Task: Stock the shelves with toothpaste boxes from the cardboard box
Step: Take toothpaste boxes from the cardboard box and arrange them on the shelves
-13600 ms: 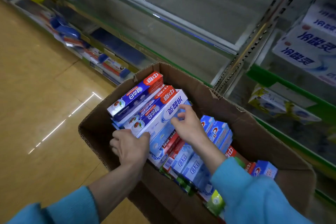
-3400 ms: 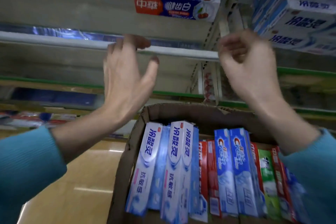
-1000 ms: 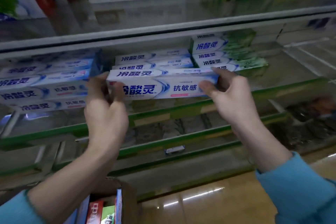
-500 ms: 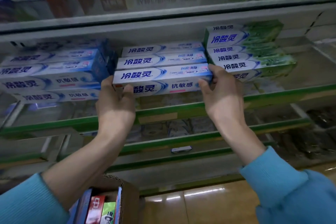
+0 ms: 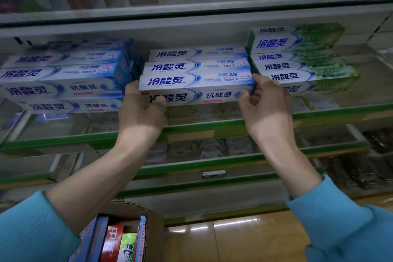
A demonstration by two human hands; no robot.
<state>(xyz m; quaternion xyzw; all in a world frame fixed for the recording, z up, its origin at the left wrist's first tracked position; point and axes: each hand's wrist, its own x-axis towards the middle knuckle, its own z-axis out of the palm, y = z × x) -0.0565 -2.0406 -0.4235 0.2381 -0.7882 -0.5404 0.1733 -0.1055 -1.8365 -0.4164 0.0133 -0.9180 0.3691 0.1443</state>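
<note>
A long white-and-blue toothpaste box (image 5: 197,89) lies lengthwise at the front of the middle stack on the glass shelf (image 5: 212,127). My left hand (image 5: 141,110) grips its left end, thumb on the front face. My right hand (image 5: 265,108) holds its right end with fingers curled around it. Two matching boxes (image 5: 195,59) lie behind it in the same stack. The cardboard box (image 5: 148,223) sits at the bottom left under my left forearm, with several upright toothpaste boxes (image 5: 114,242) inside.
A stack of blue-and-white boxes (image 5: 63,83) fills the shelf to the left. Green-and-white boxes (image 5: 302,64) are stacked to the right. Green-edged shelves (image 5: 212,168) run below, another shelf with goods above. A tan tiled floor (image 5: 244,240) shows at the bottom.
Both hands have pushed the toothpaste box a little further back against the middle stack. The view has shifted slightly closer.
</note>
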